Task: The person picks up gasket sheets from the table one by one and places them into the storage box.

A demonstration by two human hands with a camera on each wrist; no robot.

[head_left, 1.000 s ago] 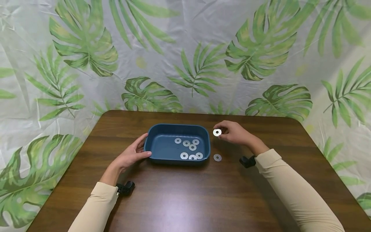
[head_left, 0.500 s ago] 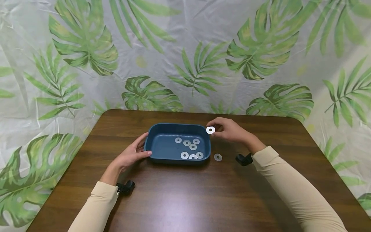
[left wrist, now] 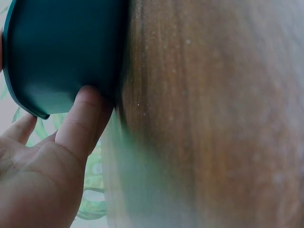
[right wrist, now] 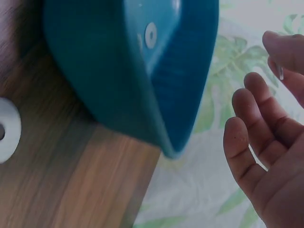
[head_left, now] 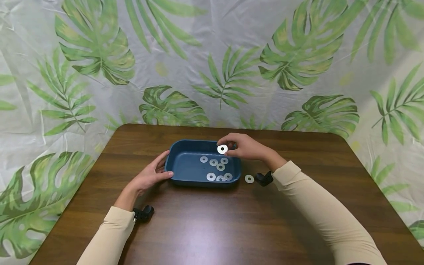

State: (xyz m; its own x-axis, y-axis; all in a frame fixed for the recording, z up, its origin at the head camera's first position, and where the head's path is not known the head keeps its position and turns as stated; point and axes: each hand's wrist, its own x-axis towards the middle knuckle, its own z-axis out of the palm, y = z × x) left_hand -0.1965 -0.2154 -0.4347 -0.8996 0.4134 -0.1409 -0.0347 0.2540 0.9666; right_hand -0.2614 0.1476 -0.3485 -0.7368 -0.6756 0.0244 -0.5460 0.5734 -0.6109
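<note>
My right hand [head_left: 246,146] pinches a flat metal washer [head_left: 219,150] between thumb and fingers, over the far right part of a dark blue tub [head_left: 185,167]. In the right wrist view this washer shows only as a thin edge [right wrist: 281,72], while the other fingers stand apart from it. Several similar washers [head_left: 208,177] lie on the tub's floor, mostly toward its right side. At the tub's left end my left hand [head_left: 150,176] grips it, thumb at the near corner and fingers along the outer wall. The left wrist view shows a finger [left wrist: 78,123] against that wall.
One more washer [head_left: 246,180] lies on the brown wooden table [head_left: 198,228], just right of the tub. A leaf-patterned cloth [head_left: 232,73] hangs behind the table. Each wrist carries a small black camera [head_left: 144,212].
My right hand has carried the pinched washer leftward, from beside the tub across its right rim to above its inside. The left hand and the tub have stayed in place.
</note>
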